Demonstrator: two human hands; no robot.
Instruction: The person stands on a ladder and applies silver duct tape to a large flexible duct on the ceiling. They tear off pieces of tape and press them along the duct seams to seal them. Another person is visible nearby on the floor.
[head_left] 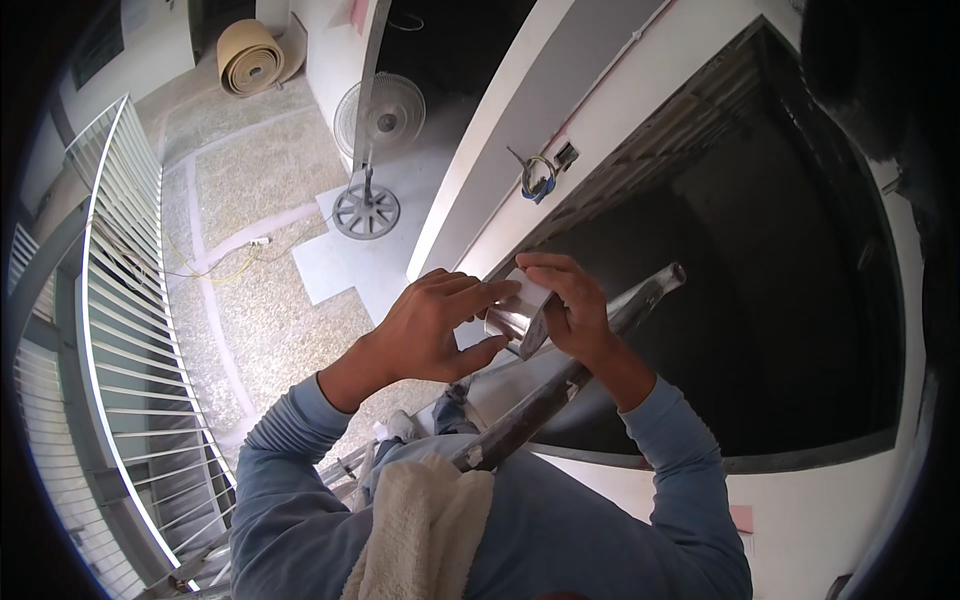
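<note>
At frame centre, the silver-and-white packet is pointing bottomward, long axis running near-vertical. The right hand is gripping it; the left hand is standing half-open against it, hold indeterminable.

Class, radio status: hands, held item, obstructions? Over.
Right hand holding small silvery-white packet. Left hand at it, thumb and fingers spread. Grey pole behind right wrist, not visibly blocking.

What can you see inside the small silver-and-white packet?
The packet shows only shiny silver and white surfaces; the left grip and right grip cover parts. Any contents cannot be seen.
</note>
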